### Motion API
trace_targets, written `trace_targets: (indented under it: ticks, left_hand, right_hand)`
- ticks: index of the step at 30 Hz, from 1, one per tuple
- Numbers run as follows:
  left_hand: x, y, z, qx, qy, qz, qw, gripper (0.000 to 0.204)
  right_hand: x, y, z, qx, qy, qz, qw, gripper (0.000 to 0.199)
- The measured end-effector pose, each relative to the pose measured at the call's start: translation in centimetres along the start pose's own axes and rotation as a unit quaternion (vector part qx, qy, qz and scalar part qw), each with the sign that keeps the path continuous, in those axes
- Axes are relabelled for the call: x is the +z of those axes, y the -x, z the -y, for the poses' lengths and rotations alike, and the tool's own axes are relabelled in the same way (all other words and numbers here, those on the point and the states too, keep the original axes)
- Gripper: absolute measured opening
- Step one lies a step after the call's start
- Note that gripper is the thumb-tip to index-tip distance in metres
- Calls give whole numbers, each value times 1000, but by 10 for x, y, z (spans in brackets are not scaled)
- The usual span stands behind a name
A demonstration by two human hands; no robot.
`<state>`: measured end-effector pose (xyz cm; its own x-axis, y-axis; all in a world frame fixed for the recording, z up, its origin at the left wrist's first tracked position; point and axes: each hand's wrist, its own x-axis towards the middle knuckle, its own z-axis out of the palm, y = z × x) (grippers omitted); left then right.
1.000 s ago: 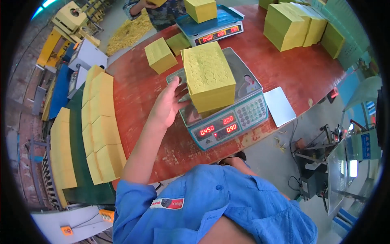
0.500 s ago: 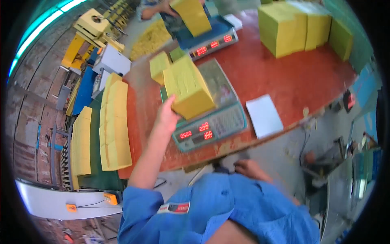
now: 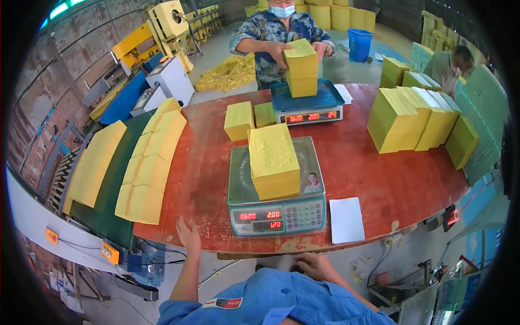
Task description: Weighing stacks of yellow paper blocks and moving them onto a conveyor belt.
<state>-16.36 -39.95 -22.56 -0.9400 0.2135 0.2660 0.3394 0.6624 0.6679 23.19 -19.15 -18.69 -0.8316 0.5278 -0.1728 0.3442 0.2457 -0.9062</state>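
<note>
A block of stacked yellow paper sheets [image 3: 275, 162] stands on the metal plate of the near weighing scale [image 3: 277, 216], its red digits lit. My left hand [image 3: 188, 234] is at the table's front edge, left of that scale, its fingers apart and nothing in it. Low in front of my body, beyond the table edge, my right hand [image 3: 316, 266] hangs with loosely bent fingers and holds nothing visible. A smaller yellow paper block [image 3: 239, 120] sits behind the scale, with another beside it. To the scale's right lies a white pad [image 3: 347, 220].
Across the red table [image 3: 357, 179], a co-worker [image 3: 262, 35] holds a yellow paper stack [image 3: 301, 67] on a second scale [image 3: 309, 115]. Large yellow stacks [image 3: 395, 122] stand right. At left, a green conveyor belt [image 3: 103, 211] carries rows of yellow paper blocks [image 3: 145, 179]. Another person bends at far right.
My left hand has let go of the yellow paper block and drawn back to the table's front left edge. The block now rests on the near scale. The view has tilted up.
</note>
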Motion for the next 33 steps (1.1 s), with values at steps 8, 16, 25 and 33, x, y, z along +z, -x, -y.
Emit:
trace_targets:
  ticks: [8, 16, 25, 33]
  left_hand:
    - [-3, 13, 33, 110, -241, 8, 964, 50]
    - [-9, 4, 35, 154, -199, 8, 968, 48]
    - [-37, -50, 73, 219, -46, 60, 973, 38]
    - [-40, -52, 77, 243, -31, 21, 969, 29]
  right_hand:
    - [62, -30, 2, -37, 10, 69, 997, 25]
    - [132, -62, 55, -67, 12, 69, 995, 19]
    - [211, -139, 100, -199, -8, 40, 979, 17]
    - [235, -170, 94, -233, -16, 14, 972, 22]
